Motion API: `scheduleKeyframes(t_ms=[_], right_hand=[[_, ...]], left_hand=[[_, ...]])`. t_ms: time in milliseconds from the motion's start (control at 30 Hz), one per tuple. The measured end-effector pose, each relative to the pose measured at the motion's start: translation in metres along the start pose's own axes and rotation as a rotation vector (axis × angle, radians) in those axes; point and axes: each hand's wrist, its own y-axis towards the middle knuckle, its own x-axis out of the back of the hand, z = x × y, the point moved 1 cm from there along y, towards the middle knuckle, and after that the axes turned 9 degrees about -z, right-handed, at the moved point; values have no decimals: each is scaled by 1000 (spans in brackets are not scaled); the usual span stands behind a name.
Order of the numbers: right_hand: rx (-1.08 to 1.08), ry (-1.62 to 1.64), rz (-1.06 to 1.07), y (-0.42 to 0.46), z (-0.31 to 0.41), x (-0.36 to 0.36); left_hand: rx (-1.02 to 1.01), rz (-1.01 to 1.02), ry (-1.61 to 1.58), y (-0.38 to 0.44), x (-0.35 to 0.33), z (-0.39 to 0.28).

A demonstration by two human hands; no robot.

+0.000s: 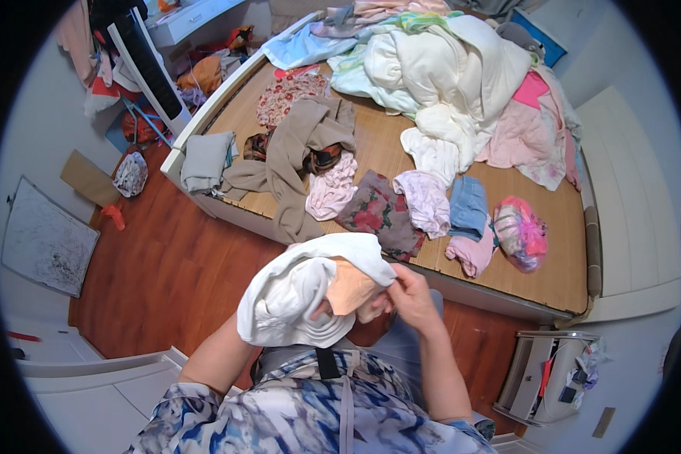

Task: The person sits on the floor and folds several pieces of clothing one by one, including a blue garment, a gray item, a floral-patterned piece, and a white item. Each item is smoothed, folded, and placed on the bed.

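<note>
Bunched white cloth, apparently a garment [284,301], is held up before my body. A peach-orange cloth piece [349,286] shows in its middle. At its right edge my right hand [414,295] pinches the white fabric between thumb and fingers. My left hand [320,311] is mostly hidden within the folds, with only some fingertips showing, and the cloth drapes over that wrist. Just beyond, on the bed's edge, lie a floral grey-and-red cloth [377,213], a pale pink cloth [333,187] and a long brown garment [295,153].
The bed [374,136] bears a heaped cream quilt [442,68], folded denim [468,207], a pink plastic bag of cloth [520,232] and a folded grey item [206,162]. A small cabinet [530,374] stands at right; a whiteboard [48,238] leans at left.
</note>
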Motion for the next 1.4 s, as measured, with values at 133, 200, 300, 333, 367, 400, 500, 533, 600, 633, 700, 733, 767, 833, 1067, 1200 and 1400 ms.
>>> scheduleKeyframes(t_ms=[133,200,300,333,367,400,500,533,600,633,700,733,767,833,1067,1200,1400], right_hand=[[-12,87,206,-8,29,29],[-14,243,320,-9,34,32],[135,-41,139,-5,42,16],[183,-191,79,-3,47,13],[19,-247,16,-7,50,13],[27,-99,44,-11,53,13],[261,25,248,-27,64,20],[280,-39,361,-30,75,20],[452,-210,374,-31,77,3],[589,-350,325,-27,66,-2],[511,-314,293,-24,55,-3],[380,-236,262,-26,52,0],[248,-158,230,-26,50,5],[206,-101,103,-32,69,13],[551,0,272,-54,100,-1],[355,173,558,-91,113,4],[496,-17,889,-73,106,-21]], left_hand=[[7,-489,372,-20,-78,-27],[125,-334,523,-6,-130,-61],[-191,8,815,15,-135,-46],[-287,13,1002,16,-135,-41],[-65,-6,764,14,-127,-31],[145,-81,483,11,-117,-20],[350,-109,158,10,-99,0],[367,-72,93,11,-92,8],[478,153,-85,16,-58,35],[401,170,26,17,-66,28],[246,176,256,15,-80,15],[242,76,173,11,-91,13],[293,23,189,8,-89,9],[339,-166,192,1,-90,4],[255,-140,1426,13,-95,-13],[-225,-428,926,-7,-53,-6],[-315,-560,163,-3,-63,-21]])
